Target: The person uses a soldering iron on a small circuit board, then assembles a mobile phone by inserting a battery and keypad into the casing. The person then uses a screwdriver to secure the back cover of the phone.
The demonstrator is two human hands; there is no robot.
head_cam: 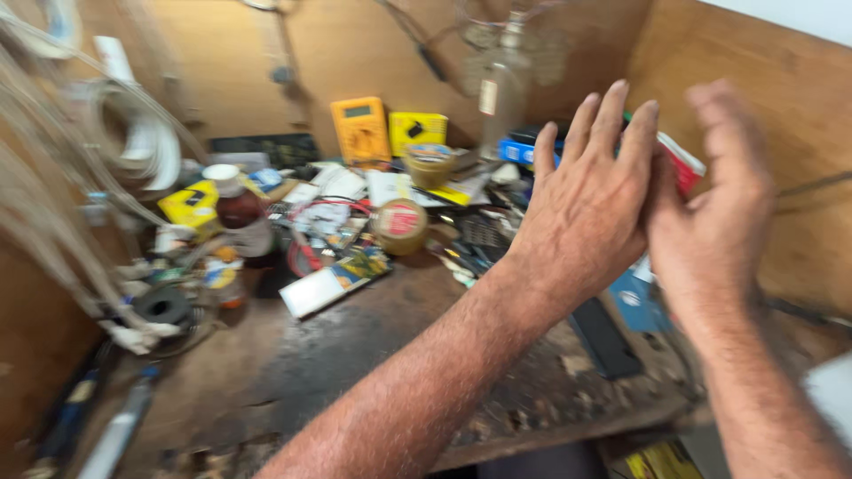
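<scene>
Left hand [586,208] and right hand [710,222] raised, fingers spread (blurred), palms touching, above bare workbench [355,346] front edge, clutter behind.

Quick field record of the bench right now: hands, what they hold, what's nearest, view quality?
left hand: raised, fingers spread, pressed against the right hand
right hand: raised, blurred
held: cannot tell; a red-and-white item shows behind the hands
nearest: black flat bar, blue packet
bench: worn wooden worktop
back: yellow multimeter, tape roll, brown bottle
view: motion-blurred
</scene>
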